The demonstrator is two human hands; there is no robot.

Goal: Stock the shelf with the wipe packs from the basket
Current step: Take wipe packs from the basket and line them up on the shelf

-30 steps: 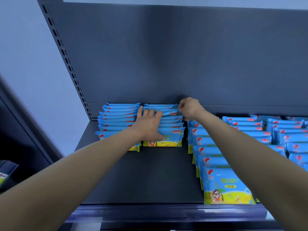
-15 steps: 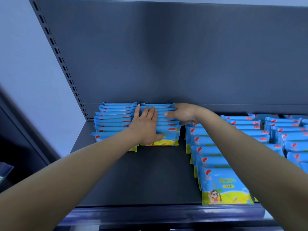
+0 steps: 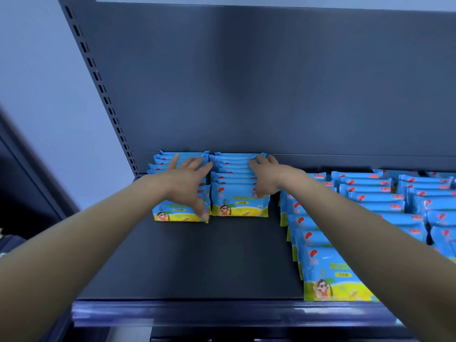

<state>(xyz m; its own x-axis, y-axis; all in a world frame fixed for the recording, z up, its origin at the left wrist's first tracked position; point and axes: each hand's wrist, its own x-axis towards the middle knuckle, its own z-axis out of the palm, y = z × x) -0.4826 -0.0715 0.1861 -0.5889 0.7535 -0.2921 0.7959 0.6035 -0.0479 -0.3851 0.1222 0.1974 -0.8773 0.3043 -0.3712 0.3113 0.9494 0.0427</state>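
At the shelf's back left, the left hand (image 3: 187,183) lies spread over the left row (image 3: 177,214) of packs, fingers straight and thumb down by its front pack, though the hand is blurred. The right hand (image 3: 266,176) rests uncurled against the right flank of the second row (image 3: 239,203), just beside the first. Both rows run front to back and stop short. Bare shelf (image 3: 197,262) lies nearer the person, so further packs likely go there. The basket is out of view.

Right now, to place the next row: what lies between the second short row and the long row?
Head view: bare shelf, with the right hand over its rear.
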